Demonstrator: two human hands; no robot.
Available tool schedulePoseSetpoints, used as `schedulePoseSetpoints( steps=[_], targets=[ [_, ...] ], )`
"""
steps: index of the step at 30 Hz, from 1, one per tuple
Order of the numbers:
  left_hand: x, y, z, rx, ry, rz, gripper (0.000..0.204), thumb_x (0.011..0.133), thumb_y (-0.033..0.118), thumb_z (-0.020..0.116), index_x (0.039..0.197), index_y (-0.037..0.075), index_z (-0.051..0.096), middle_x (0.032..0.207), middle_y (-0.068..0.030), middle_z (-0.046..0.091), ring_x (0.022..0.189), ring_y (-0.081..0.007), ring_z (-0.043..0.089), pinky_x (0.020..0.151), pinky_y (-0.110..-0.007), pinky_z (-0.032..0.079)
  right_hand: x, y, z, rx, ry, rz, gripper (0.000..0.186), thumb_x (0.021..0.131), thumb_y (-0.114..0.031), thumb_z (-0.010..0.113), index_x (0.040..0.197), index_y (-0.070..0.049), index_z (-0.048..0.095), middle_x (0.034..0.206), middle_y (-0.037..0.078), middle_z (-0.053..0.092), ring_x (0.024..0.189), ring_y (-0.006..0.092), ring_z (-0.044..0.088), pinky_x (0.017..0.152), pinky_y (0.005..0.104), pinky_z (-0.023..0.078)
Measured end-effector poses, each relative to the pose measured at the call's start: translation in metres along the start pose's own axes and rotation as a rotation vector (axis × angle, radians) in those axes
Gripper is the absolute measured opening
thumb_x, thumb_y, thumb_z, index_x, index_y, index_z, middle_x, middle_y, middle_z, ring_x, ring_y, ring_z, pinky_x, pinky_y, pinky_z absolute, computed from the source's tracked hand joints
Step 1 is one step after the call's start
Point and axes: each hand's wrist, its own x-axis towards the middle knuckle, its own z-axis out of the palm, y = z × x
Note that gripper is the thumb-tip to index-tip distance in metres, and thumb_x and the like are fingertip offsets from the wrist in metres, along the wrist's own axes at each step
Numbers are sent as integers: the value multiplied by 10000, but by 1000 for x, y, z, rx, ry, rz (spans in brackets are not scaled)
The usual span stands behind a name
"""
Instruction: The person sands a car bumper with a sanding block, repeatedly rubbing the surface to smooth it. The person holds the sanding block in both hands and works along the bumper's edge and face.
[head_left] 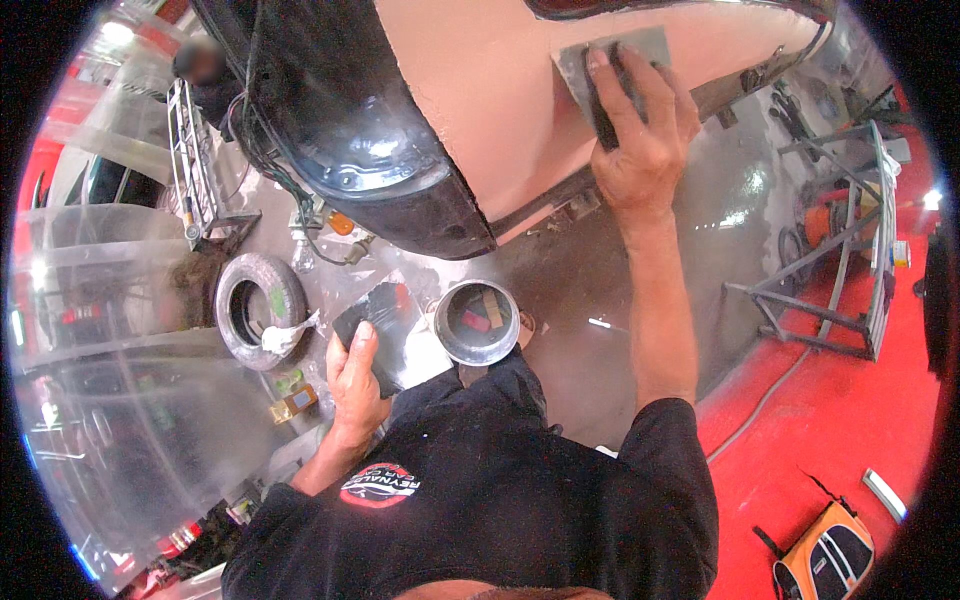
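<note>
head cam, looking down: the right hand has its fingers spread over a flat spreader, so the tool sits right under the fingertips, its face up against a pinkish panel. that grip is partly curled, fingers bent across the tool and a bit apart; can't really tell where the thumb goes. down lower, the left hand is pinched onto a flat board, thumb on top, other fingers mostly hidden, with the board sticking out past the thumb. counting up: one spreader, one board, one panel, one round metal tin just to the right of the board, one tyre lying on the floor over to the left, and one orange and black bag way off at lower right. as for looks, the spreader is a thin greyish four-sided thing with a dark band under the fingers, and the board is grey and shiny with a dark strip by the thumb. panel's smooth-ish, matte, with dark trim down its left side.
</note>
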Motion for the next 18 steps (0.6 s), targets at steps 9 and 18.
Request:
schedulePoseSetpoints(
  steps=[9, 18],
  targets=[
    [6, 1, 11, 43, 57, -12, 264, 992, 228, 565, 1200, 69, 597, 1055, -40, 659, 936, -150, 648, 790, -313, 530, -94, 4, 29, 106, 10, 1, 551, 715, -90, 728, 1236, -266, 694, 1374, 42, 557, 1209, 381, 506, 1038, 530, 407],
    [9, -4, 9, 29, 46, -12, 275, 1003, 233, 545, 1209, 58, 597, 1069, -42, 659, 944, -145, 642, 802, -308, 528, -82, -1, -15, 35, -73, 41, 401, 806, -256, 657, 1202, -264, 715, 1286, 16, 617, 1196, 334, 491, 1011, 478, 341]
  ],
)
